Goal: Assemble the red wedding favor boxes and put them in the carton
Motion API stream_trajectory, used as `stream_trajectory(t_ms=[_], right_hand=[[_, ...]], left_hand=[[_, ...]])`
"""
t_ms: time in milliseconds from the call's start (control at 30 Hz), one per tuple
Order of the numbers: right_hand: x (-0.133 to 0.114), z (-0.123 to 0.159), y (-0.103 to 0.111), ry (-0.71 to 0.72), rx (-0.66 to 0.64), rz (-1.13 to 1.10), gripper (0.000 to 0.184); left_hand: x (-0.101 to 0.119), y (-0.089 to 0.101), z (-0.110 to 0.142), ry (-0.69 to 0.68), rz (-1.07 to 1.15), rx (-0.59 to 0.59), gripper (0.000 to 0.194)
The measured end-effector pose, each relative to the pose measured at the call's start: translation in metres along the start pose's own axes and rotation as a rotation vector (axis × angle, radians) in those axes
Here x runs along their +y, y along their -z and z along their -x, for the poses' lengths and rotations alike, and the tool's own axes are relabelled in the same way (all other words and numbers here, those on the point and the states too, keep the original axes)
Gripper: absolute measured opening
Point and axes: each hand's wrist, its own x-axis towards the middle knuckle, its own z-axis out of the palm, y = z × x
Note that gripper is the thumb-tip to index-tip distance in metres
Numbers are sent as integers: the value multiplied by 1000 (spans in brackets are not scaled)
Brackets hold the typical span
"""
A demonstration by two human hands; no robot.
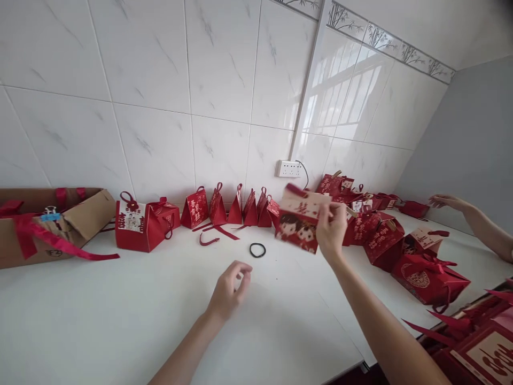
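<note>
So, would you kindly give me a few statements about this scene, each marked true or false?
1. The right grip holds a red-and-cream box. True.
2. The left grip holds the dark ring. False: it appears empty; the ring lies on the white table.
3. A blue clip sits at the cardboard box. True.
4. The wall socket is left of the cardboard box. False: it is to the right.
5. Another person's hand shows at far right. True.

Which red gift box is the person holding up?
The cream-topped box printed with two cartoon faces, gripped by the right hand; no other box is in the person's hands.
</note>
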Motion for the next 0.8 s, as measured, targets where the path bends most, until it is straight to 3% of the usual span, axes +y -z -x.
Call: stream_trajectory(t_ms=[100,167,333,467,567,633,733,800], right_hand=[[-23,42,-18,-6,-378,-325,35],[-31,65,-30,-93,-625,-521,35],[-30,100,-40,-348,-949,-769,36],[-28,112,-27,-556,-1149,-851,37],[-31,114,-18,-609,-1226,-882,34],[-33,113,-16,-620,-1208,-909,33],[-34,111,-15,-598,-1071,-918,33],[-32,110,-16,-534,-940,-889,32]], left_hand=[[7,16,-8,-26,199,217,35],[12,31,-13,10,350,276,42],[25,67,-17,218,490,89,34],[30,76,-16,246,528,-11,30],[31,71,-16,234,555,-46,29],[32,66,-16,238,594,-7,32],[33,60,-17,270,732,95,43],[34,57,-16,297,814,79,52]])
